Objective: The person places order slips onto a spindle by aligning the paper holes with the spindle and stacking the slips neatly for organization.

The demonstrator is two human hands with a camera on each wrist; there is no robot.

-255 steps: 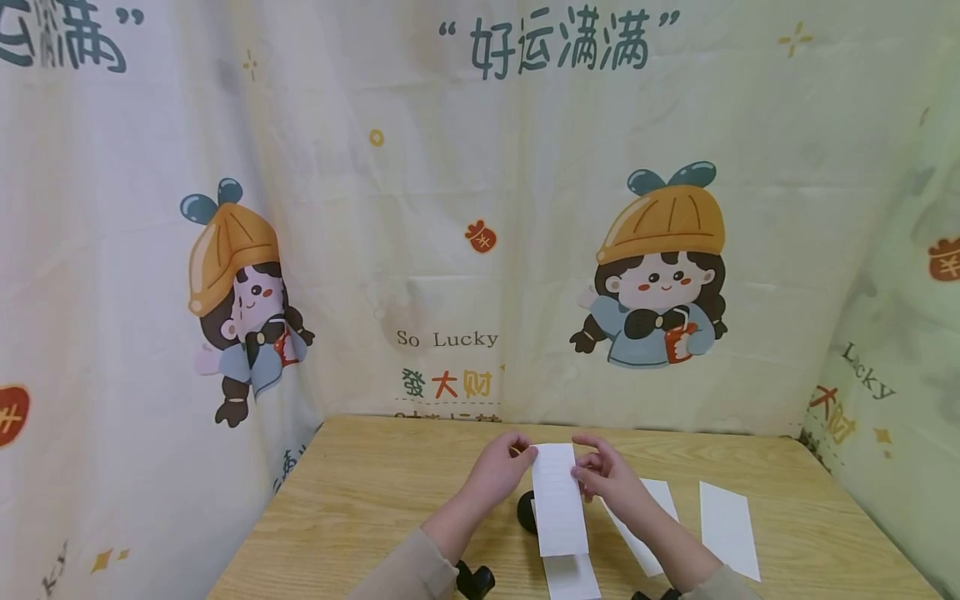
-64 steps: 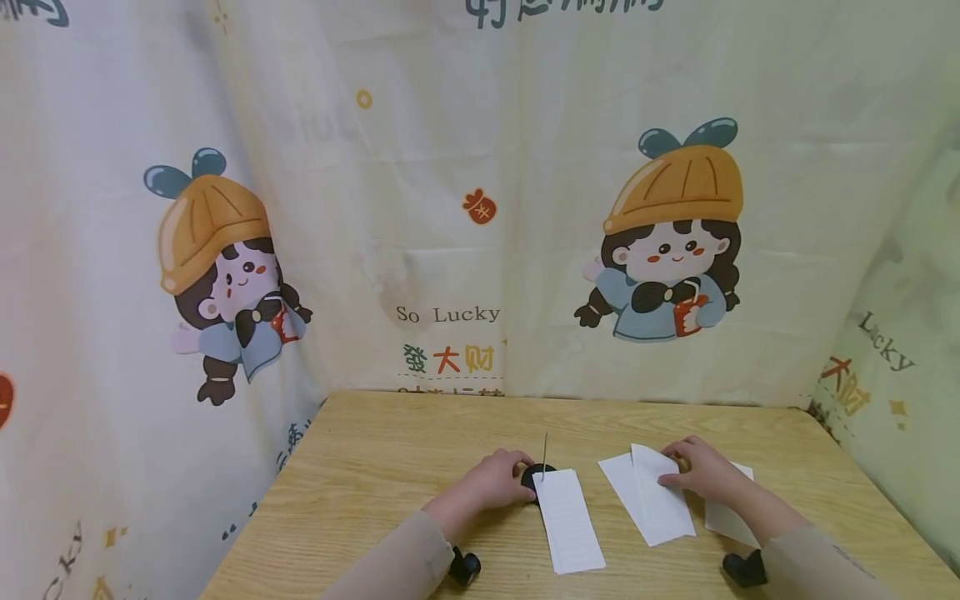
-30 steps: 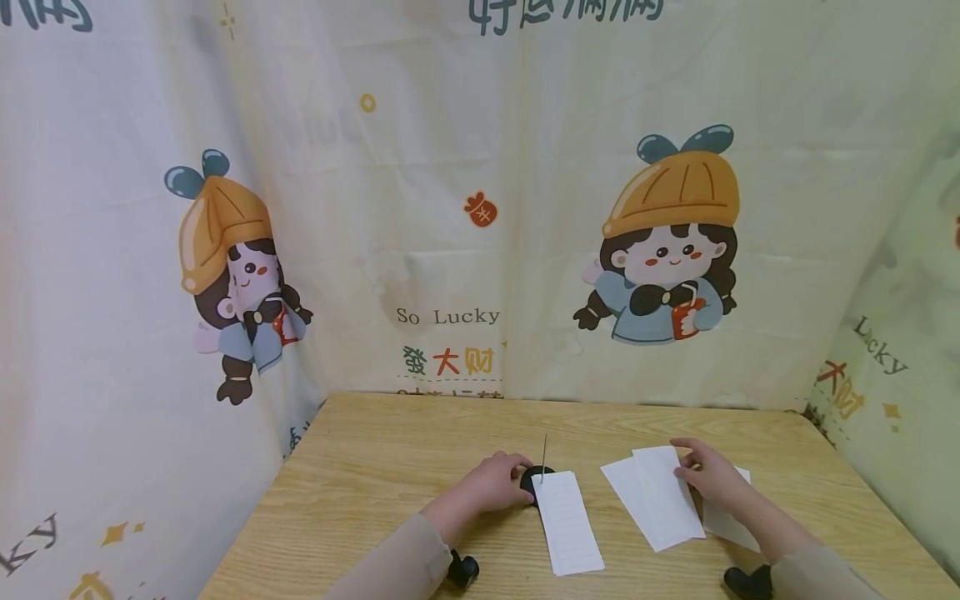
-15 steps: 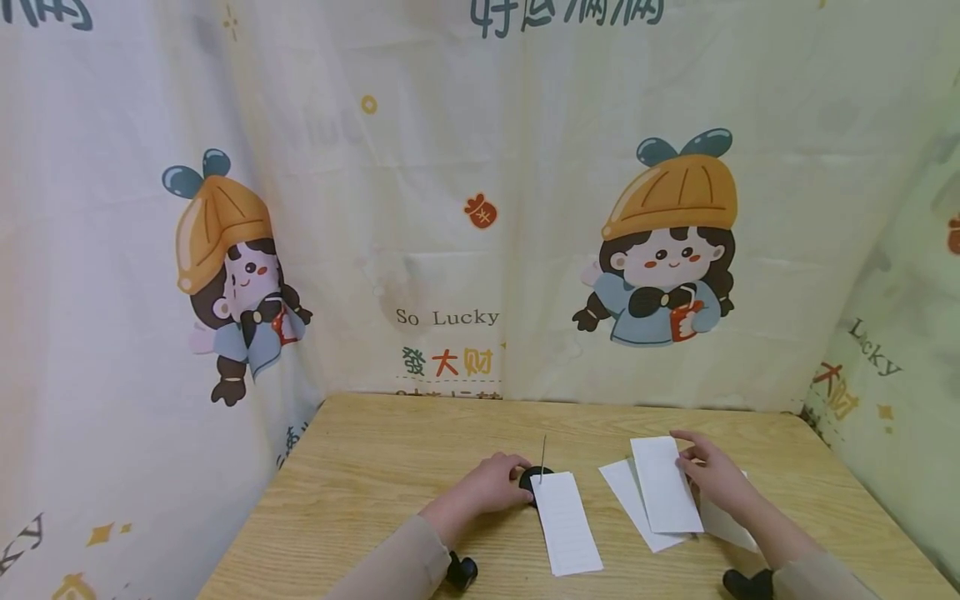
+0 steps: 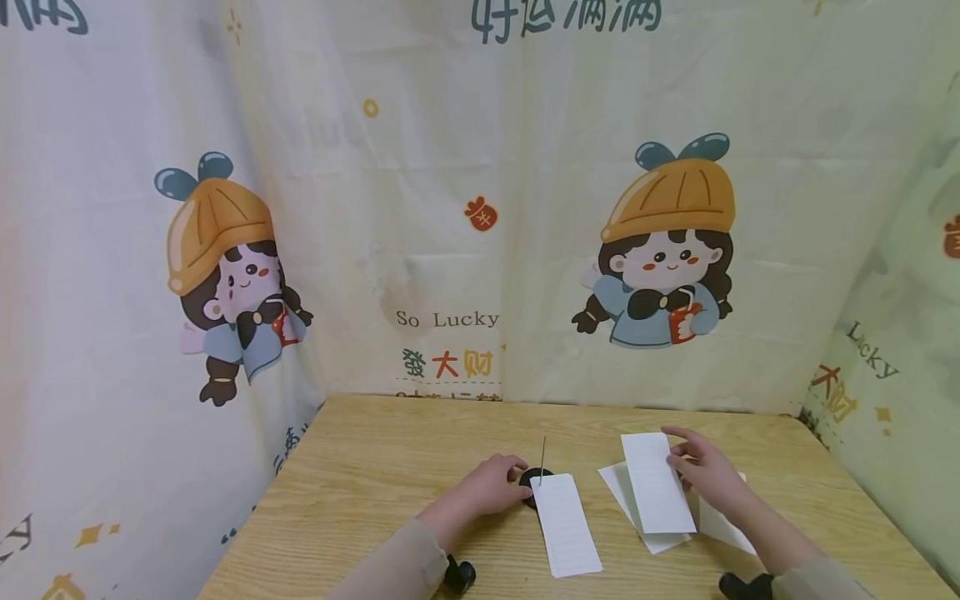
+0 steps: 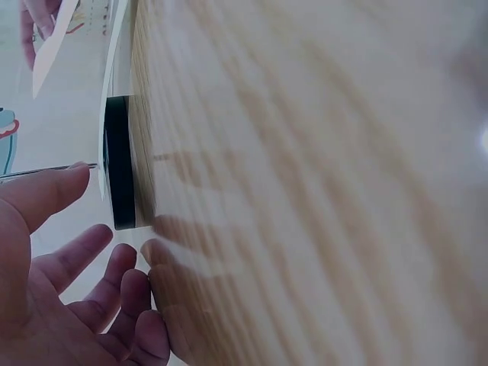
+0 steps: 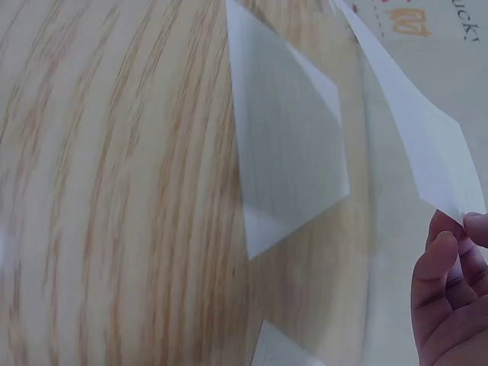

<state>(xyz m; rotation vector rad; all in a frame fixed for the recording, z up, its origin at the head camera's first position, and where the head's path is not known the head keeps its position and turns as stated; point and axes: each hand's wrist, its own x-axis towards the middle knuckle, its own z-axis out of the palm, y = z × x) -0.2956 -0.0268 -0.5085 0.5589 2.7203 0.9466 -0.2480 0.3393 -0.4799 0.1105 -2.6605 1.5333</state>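
Note:
A bill spike (image 5: pixel 527 478) with a round black base and a thin upright wire stands mid-table. Several white paper slips (image 5: pixel 567 525) are threaded on its wire and lie forward over the base. My left hand (image 5: pixel 495 483) is at the base's left side; in the left wrist view its thumb (image 6: pixel 65 187) reaches the wire near the paper's edge, and the other fingers lie relaxed beside the black base (image 6: pixel 120 164). My right hand (image 5: pixel 705 471) pinches one lined slip (image 5: pixel 656 483) at its right edge, holding it raised above the other paper, as the right wrist view also shows.
Beneath the raised slip, another slip (image 5: pixel 617 482) lies on the wooden table (image 5: pixel 390 450). One more slip (image 5: pixel 723 532) lies further right, partly hidden by the right forearm. A printed curtain (image 5: pixel 450 275) hangs behind the table's back edge.
The right hand has lifted a slip off the paper on the right and shifted it slightly left. The left hand stays at the spike's base.

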